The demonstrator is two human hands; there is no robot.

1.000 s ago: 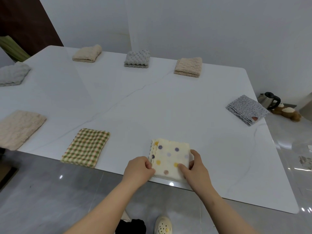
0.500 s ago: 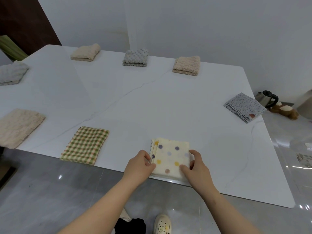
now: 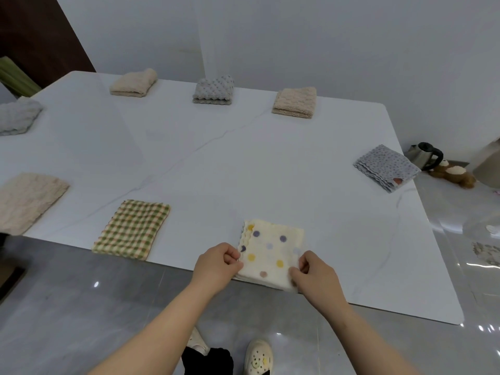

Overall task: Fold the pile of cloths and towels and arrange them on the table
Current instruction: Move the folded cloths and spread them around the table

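Now both hands pinch the folded polka-dot cloth (image 3: 272, 253) at the white table's (image 3: 216, 163) near edge: left hand (image 3: 216, 266) grips its left side, right hand (image 3: 315, 274) its right corner.

Eight folded cloths lie on one counter (image 3: 243, 158): three beige, two grey knit, one grey spotted, one green check, one polka-dot. Two hands.
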